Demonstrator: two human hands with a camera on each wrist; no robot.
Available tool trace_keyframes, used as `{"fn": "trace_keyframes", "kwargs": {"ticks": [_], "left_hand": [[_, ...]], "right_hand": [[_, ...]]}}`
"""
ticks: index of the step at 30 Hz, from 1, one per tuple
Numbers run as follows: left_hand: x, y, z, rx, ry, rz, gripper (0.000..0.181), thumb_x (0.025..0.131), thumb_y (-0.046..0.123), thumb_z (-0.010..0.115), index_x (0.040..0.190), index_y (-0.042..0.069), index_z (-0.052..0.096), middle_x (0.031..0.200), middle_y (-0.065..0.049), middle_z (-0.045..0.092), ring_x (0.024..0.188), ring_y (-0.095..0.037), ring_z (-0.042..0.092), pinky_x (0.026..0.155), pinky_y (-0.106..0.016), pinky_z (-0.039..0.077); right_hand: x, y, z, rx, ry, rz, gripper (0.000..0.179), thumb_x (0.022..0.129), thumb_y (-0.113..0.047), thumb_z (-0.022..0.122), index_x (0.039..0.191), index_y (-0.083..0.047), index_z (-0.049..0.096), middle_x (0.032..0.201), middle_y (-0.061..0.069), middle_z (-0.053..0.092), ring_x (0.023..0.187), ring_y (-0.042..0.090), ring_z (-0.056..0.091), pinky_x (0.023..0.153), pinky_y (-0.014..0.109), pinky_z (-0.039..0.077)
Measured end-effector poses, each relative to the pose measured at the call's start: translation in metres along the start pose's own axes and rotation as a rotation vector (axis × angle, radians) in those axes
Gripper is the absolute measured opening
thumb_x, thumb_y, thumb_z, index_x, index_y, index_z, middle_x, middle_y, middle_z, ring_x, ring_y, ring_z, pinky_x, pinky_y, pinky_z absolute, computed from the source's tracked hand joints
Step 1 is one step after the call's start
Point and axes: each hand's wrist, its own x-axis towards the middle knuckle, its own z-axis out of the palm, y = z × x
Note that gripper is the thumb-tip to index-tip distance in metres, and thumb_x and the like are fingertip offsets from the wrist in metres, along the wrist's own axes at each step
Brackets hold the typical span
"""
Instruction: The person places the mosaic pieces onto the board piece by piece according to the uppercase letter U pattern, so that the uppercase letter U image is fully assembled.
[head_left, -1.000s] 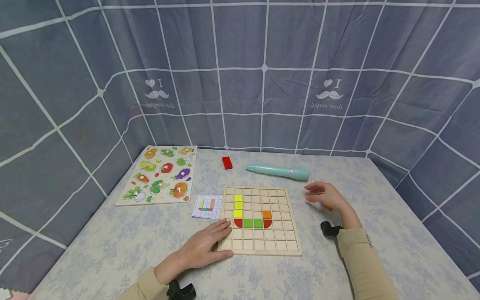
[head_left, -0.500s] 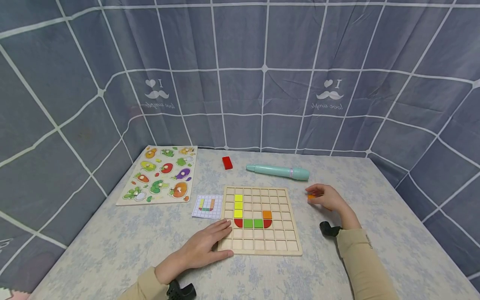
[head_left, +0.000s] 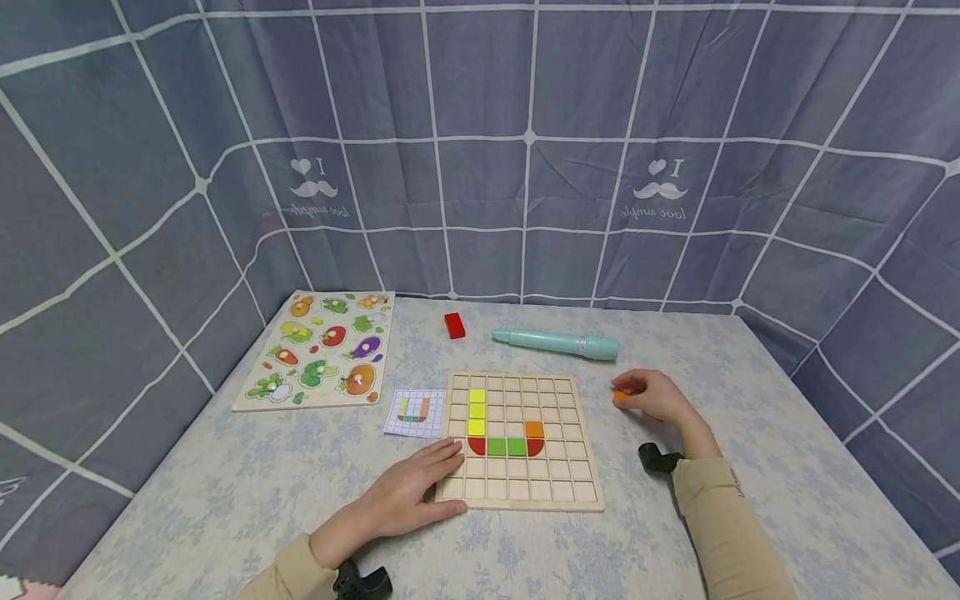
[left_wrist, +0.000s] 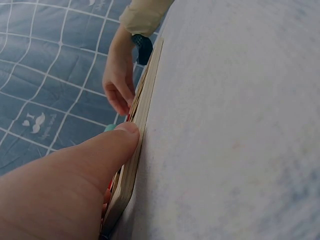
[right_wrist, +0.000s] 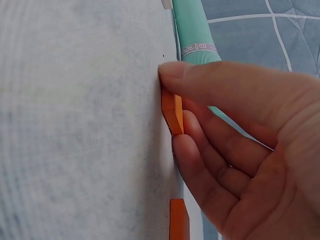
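Observation:
My left hand [head_left: 405, 493] rests at the near left corner of a wooden grid board [head_left: 573, 492], fingers on its left side and thumb [left_wrist: 127, 131] on the front edge. Set in the board are yellow squares [head_left: 477, 410], green squares [head_left: 506, 447], two red rounded-corner pieces [head_left: 536, 447] and an orange square [head_left: 534, 429]. To the right of the board, my right hand [head_left: 654, 395] pinches an orange block [right_wrist: 173, 111] between thumb and fingers, low over the table. A second orange block [right_wrist: 179, 220] lies close by in the right wrist view; the hand hides it in the head view.
A pattern card [head_left: 416, 413] lies against the board's left side. Behind it are a vegetable puzzle board [head_left: 315, 350], a red block [head_left: 454, 326] and a teal pen-shaped tube [head_left: 558, 342]. A blue checked curtain [head_left: 480, 183] encloses the back and sides of the table.
My right hand's fingers have closed on one orange block and shifted it slightly on the table. The left hand and the board have stayed still.

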Motion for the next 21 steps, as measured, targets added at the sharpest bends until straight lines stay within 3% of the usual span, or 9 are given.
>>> {"fn": "trace_keyframes", "kwargs": {"ticks": [12,21], "left_hand": [[0.000,0.000,0.000,0.003,-0.005,-0.008,0.069,0.091,0.054,0.053,0.138,0.003,0.048,0.147,-0.007,0.037,0.138,-0.022,0.028,0.108,-0.041,0.032],[0.000,0.000,0.001,0.003,-0.002,-0.005,0.068,0.091,0.053,0.052,0.137,0.003,0.049,0.147,-0.007,0.038,0.137,-0.022,0.029,0.108,-0.042,0.032]], "right_hand": [[-0.001,-0.009,0.000,0.024,-0.013,-0.005,0.037,0.081,-0.023,0.075,0.112,-0.004,0.067,0.099,0.008,0.065,0.087,0.023,0.057,0.066,0.033,0.047],[-0.004,-0.025,-0.001,0.054,-0.025,-0.082,0.036,0.083,-0.019,0.072,0.115,-0.002,0.066,0.109,0.012,0.065,0.100,0.031,0.059,0.083,0.043,0.051]]}}
